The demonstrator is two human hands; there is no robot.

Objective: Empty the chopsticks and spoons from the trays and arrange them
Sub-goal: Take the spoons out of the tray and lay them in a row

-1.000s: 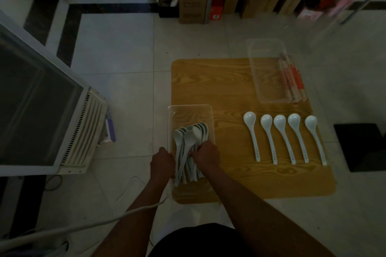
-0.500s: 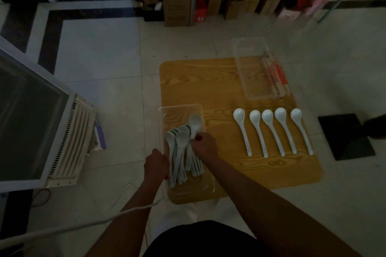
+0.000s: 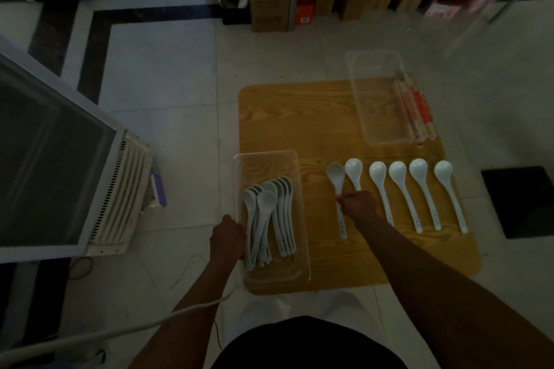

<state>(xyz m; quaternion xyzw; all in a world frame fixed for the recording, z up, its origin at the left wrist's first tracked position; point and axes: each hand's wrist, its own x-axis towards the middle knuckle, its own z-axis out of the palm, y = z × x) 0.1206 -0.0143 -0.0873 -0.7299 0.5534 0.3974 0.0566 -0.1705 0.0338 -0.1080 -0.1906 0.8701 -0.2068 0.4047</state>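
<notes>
Right hand point(image 3: 358, 205) pinches a spoon point(image 3: 336, 174) to lay beside the row point(image 3: 401, 189), left hand point(image 3: 227, 238) seemingly grips the tray point(image 3: 266, 155); next, release it parallel.

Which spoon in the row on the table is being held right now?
The leftmost spoon, its handle pinched by the right hand; the other five lie ungripped.

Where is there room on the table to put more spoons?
Most room: the bare table beyond the spoon tray, left of the chopstick tray. A narrow strip also lies between the spoon tray and the spoon in the right hand. The spoon row on the right is crowded.
</notes>
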